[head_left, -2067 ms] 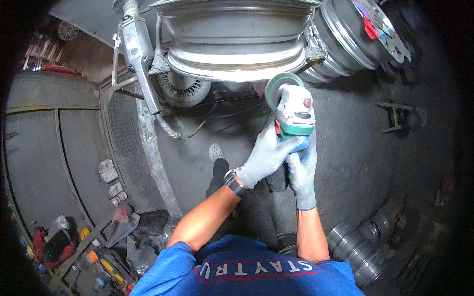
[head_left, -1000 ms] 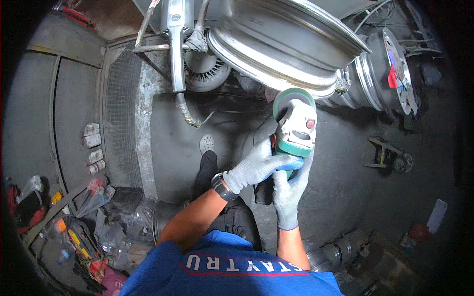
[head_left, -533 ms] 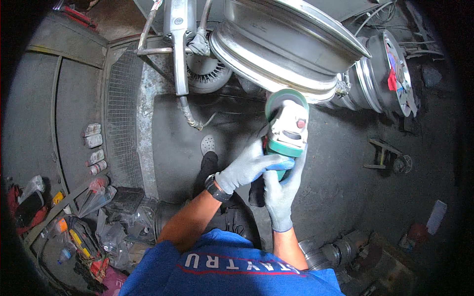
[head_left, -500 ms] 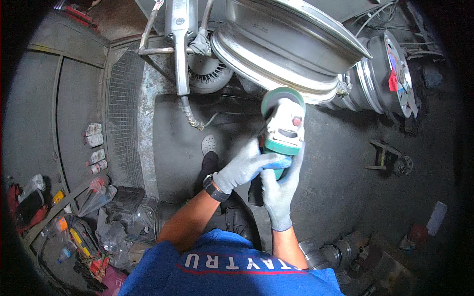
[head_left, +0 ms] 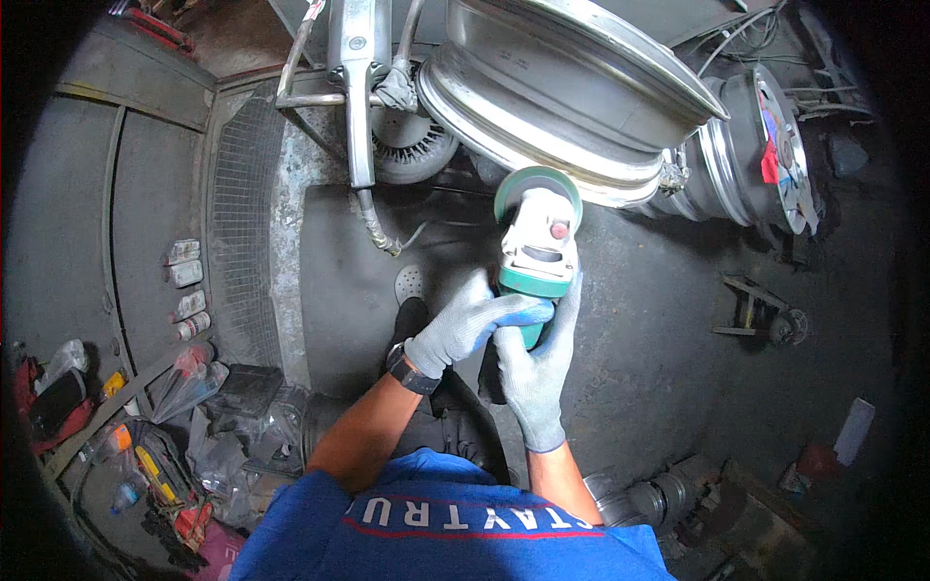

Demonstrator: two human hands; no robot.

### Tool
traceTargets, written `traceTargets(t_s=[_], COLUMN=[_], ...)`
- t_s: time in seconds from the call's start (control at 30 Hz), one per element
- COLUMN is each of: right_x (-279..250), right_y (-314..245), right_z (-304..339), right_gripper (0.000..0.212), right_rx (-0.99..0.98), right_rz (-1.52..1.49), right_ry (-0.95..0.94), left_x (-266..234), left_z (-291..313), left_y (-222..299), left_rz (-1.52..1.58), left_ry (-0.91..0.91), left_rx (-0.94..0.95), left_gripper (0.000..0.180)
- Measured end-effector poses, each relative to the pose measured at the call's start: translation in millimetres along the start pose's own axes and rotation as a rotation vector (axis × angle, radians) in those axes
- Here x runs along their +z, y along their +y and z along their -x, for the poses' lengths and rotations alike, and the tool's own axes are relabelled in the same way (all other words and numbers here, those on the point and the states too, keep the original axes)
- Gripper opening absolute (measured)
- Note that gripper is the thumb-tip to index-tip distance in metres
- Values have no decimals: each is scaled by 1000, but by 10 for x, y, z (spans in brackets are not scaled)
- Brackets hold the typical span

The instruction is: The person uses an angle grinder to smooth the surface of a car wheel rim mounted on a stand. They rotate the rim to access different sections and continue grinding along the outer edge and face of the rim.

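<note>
Your left hand (head_left: 470,329): grey glove, blue at the thumb, fingers wrapped round the green body of a grinder (head_left: 538,237). Your right hand (head_left: 535,378): grey glove, closed round the same body from below and right. Grinder: white head, red button, green collar, round green-edged disc (head_left: 516,187) in front; held out ahead of you over the floor (head_left: 639,320), disc overlapping a wheel (head_left: 572,97) in view, contact impossible to tell. Floor: dark grey, scuffed. Bottles (head_left: 184,275): mostly white, lined up at left. Wheel: silver, bright lip, duller barrel. Farther: more wheels (head_left: 741,145) at right, cables (head_left: 751,34) behind
</note>
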State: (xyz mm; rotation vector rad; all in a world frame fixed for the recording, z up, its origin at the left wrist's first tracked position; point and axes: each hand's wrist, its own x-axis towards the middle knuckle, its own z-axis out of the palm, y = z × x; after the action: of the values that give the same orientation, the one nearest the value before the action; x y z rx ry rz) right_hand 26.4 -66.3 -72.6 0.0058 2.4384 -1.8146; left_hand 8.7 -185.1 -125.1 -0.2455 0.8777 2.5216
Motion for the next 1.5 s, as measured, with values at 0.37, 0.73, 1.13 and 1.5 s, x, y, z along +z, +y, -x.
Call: traceTargets(t_s=[0.37, 0.73, 1.13, 1.5], right_x=[-87, -366, -404, -499], right_y=[4, 4, 130, -35], right_z=[48, -73, -77, -55], right_gripper=[88, 89, 91, 87], right_rx=[28, -45, -42, 109], right_rz=[22, 7, -3, -181], right_ry=[99, 56, 22, 167], left_x=[134, 312, 423, 511], left_z=[-121, -268, -157, -368], left_y=[-21, -282, -64, -184], left_rz=[-85, -59, -98, -292], left_ry=[-103, -48, 19, -111], left_rx=[45, 120, 13, -23], left_gripper=[51, 48, 57, 55])
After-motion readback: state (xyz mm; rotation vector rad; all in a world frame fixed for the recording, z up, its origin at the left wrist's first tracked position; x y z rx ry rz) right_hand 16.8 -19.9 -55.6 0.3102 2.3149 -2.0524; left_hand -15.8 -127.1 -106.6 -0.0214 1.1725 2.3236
